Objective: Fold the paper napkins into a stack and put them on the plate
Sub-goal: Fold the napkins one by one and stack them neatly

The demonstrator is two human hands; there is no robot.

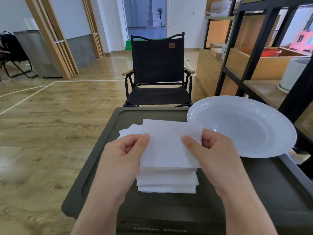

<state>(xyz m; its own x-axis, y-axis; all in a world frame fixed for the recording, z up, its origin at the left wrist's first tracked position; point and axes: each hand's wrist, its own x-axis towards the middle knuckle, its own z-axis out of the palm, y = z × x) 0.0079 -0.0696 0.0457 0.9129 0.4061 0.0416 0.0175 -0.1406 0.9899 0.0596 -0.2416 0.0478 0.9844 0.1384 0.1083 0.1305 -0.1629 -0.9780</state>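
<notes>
Holding one white paper napkin (pixel 166 145) between them, both hands hover above a dark green storage box lid (pixel 220 192) that serves as the work surface. Left hand (pixel 125 151): thumb on top of the sheet's left edge, remaining fingers curled beneath it, pinching the napkin. Right hand (pixel 213 150): thumb pressed on the sheet's right edge, fingers curled behind, likewise pinching it. The held napkin is lifted slightly, its near edge lying over the top of a stack of folded napkins (pixel 166 181) that rests on the lid at about 6 o'clock from the sheet. A few loose, unfolded napkins (pixel 131 131) lie spread on the lid at 10 o'clock from the stack, partly hidden behind the raised sheet. A white plate (pixel 264 116) sits at 2 o'clock from the stack, tilted toward the viewer and overhanging the lid's right side; nothing lies in it. Beyond the lid at 12 o'clock stands a black folding chair (pixel 157 65) on the wooden floor (pixel 50 116). A black-framed shelving unit (pixel 237 53) rises at 2 o'clock.
</notes>
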